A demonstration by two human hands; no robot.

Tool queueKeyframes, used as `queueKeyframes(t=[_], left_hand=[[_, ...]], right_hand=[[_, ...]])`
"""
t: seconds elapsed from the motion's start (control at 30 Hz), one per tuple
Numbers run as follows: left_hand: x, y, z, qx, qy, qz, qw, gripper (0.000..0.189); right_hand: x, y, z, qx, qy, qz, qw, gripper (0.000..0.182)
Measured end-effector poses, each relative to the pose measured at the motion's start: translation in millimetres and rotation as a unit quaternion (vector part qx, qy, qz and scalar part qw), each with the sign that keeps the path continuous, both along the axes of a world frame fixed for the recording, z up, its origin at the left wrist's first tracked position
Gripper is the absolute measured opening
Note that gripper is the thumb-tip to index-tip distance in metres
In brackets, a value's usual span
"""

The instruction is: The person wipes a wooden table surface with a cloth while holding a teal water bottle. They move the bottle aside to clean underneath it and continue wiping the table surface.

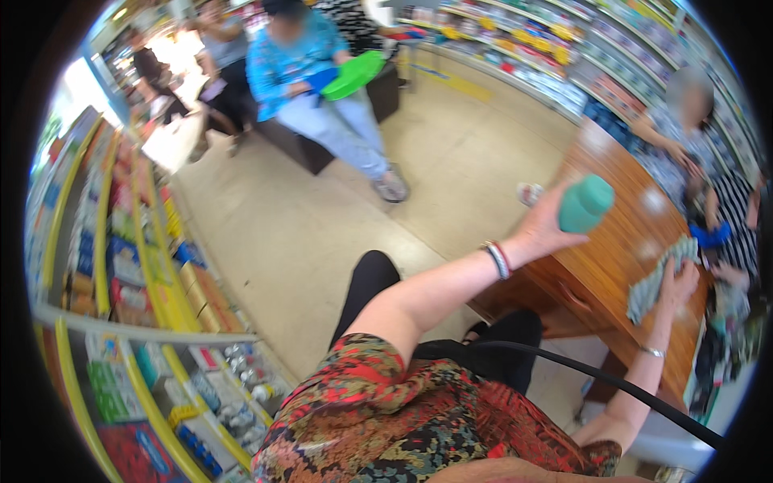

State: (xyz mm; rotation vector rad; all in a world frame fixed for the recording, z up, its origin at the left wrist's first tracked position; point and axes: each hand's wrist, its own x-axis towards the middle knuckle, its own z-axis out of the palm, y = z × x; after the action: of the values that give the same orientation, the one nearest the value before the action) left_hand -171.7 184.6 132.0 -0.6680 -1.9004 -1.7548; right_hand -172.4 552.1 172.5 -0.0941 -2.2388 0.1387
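Note:
My left hand [543,223], with red and white bands at its wrist, grips a teal-green bottle [584,205] above the edge of a wooden table [610,241]. Which end of the bottle faces me is hard to tell. Farther right, my right hand [677,282] presses on a crumpled grey-green cloth [649,296] lying on the tabletop. Several whitish blurred patches, either foam or glare, show on the wood between the bottle and the cloth. A drawer handle [574,297] is set into the table's near side.
Stocked shelves [151,253] with yellow edges rise close on my left. A seated person in a blue top [296,66] holds a green fan-like item [353,75]. Others sit beyond the table. A black cable [604,377] crosses before my right arm.

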Motion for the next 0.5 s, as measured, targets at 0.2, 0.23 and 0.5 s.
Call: queueKeyframes(t=[0.2,0.23,0.5], left_hand=[[4.4,-4.3,2.7,-0.027,-0.030,0.011,0.999,0.084],[4.0,-7.3,-0.1,-0.030,-0.028,0.021,0.999,0.084],[-4.0,0.9,-5.4,-0.020,-0.026,0.007,0.999,0.087]], right_hand=[[1.6,9.2,-33.7,0.028,-0.238,0.014,0.971,0.029],[8.2,-2.0,-28.0,0.077,-0.159,0.080,0.981,0.029],[41.5,6.4,-4.1,-0.169,-0.448,0.351,0.805,0.052]])
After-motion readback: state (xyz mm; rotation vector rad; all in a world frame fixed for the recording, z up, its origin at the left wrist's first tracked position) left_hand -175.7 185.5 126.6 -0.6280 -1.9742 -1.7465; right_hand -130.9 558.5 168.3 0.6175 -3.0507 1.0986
